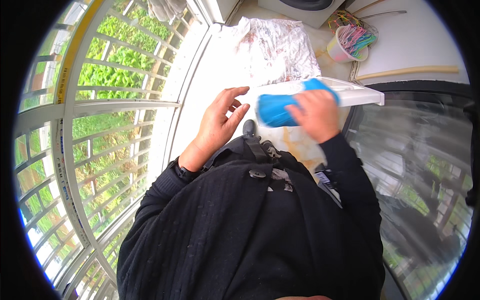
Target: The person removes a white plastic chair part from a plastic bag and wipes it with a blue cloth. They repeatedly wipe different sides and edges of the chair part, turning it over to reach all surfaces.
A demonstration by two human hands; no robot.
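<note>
My right hand grips a bright blue cloth, and both are blurred. The cloth lies over or against a long white piece with a raised rim, which looks like a drawer or a tray. Its left part is washed out by glare. To the left, my left hand is raised with thumb and fingers apart and nothing visible between them. A small gap separates its fingertips from the cloth.
A crumpled white floral fabric lies ahead on the floor. Plastic hangers fill a white bucket near a front-loading machine. A barred window runs along the left. Dark reflective glass stands at right.
</note>
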